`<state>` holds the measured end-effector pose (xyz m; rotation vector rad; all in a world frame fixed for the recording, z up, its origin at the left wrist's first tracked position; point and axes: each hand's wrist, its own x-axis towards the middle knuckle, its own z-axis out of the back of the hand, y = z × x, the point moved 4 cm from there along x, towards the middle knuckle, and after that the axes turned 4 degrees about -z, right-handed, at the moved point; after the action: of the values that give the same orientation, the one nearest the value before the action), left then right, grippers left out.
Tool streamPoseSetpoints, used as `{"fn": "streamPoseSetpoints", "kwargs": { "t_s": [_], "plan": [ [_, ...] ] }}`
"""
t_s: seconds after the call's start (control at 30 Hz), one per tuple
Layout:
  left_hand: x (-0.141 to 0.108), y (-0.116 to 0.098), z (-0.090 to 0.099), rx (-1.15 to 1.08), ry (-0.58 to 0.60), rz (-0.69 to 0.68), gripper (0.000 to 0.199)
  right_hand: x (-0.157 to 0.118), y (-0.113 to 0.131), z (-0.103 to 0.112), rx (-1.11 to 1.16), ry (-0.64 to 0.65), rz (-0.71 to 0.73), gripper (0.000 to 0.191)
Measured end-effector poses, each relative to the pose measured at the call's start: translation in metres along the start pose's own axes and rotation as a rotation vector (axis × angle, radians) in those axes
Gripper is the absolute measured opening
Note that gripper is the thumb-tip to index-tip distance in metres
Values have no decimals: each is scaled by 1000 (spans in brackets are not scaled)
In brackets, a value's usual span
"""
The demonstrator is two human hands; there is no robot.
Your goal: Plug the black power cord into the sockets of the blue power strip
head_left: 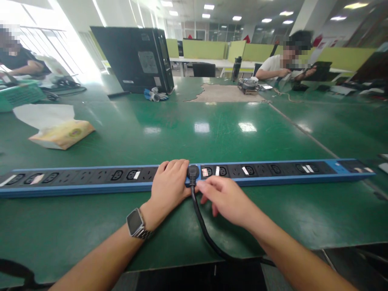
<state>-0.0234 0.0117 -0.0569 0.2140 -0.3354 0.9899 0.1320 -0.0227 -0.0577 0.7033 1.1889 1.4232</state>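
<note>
A long blue power strip (pixel 169 186) with black sockets lies across the green table. My left hand (pixel 170 178), a watch on its wrist, is laid over the strip's middle and grips it, with the thumb along the near side. Just to its right a black plug (pixel 192 173) sits at a socket in the strip, its cable (pixel 201 226) running down over the table's near edge. Beside the plug is my right hand (pixel 226 198), its fingers loosely bent and apart, with nothing visible in them. Whether its thumb tip touches the plug or cable, I cannot tell.
A tissue pack (pixel 65 133) lies at the left. Farther back stand a black computer case (pixel 133 60), gloves (pixel 156 95) and a dark bottle (pixel 236 68). A green basket (pixel 22 96) is at the far left. Two people sit across the table (pixel 169 141).
</note>
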Motion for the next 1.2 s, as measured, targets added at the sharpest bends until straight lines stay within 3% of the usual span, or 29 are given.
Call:
{"fn": "streamPoseSetpoints", "kwargs": {
  "t_s": [0.07,0.17,0.27,0.4,0.53,0.67,0.97,1.2],
  "plan": [
    [-1,0,-1,27,2,-4,44,15,2,-25,20,13,-7,46],
    [-1,-1,-2,45,-1,-14,47,31,5,-33,87,-134,45,49],
    [0,-3,-3,46,9,-20,51,22,21,-21,356,-188,119,44],
    [0,-4,-2,34,-5,-19,73,-1,40,16,579,-237,121,39],
    [-1,-3,-3,25,-3,-16,81,-7,11,54,700,-253,-116,36],
    [-2,-2,-4,34,-12,-12,79,-7,-25,74,725,-300,-265,35],
    [-2,-3,-3,33,13,0,80,-7,-33,69,522,-398,-309,38],
    [-2,-4,0,40,43,7,81,-12,-32,65,572,-358,-291,37]
  ]
}}
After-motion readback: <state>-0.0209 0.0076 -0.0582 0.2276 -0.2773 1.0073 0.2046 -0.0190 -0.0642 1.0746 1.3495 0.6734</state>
